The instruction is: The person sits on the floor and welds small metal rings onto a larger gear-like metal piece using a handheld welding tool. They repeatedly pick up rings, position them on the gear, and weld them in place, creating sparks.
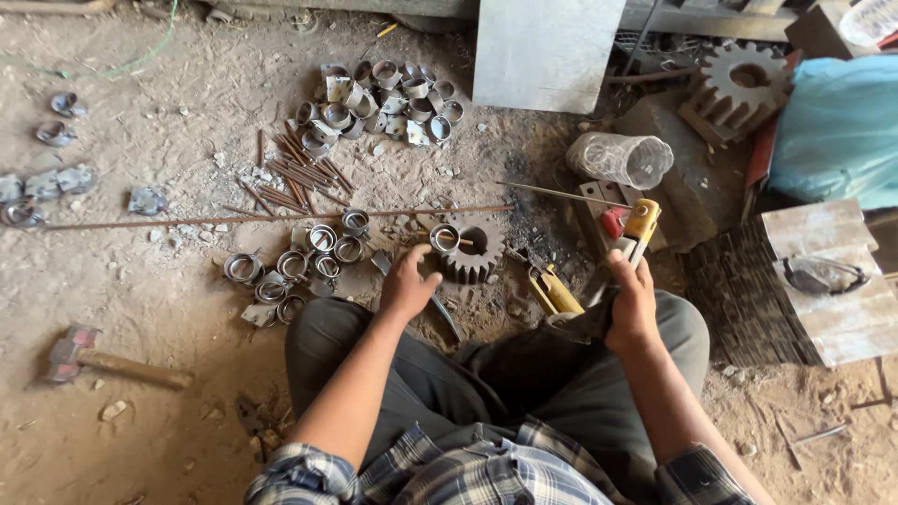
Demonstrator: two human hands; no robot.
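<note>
Seen from above, a person sits on a dirt floor, knees bent, in dark trousers and a plaid shirt. The face is out of view and the shirt is cut off by the lower edge.

The right hand is closed around the handle of a welding holder with a yellow and red head; the handle itself is hidden inside the fist. The left hand reaches forward with its fingers curled, the fingertips at a small metal ring. Whether they pinch the ring or only touch it is hard to make out.

The ring rests on top of a dark gear lying flat on the floor, just ahead of the left hand and to the left of the holder.

A long thin rod lies across the floor beyond the hands. More rings are scattered left of the gear, and a hammer lies well apart at the left.
</note>
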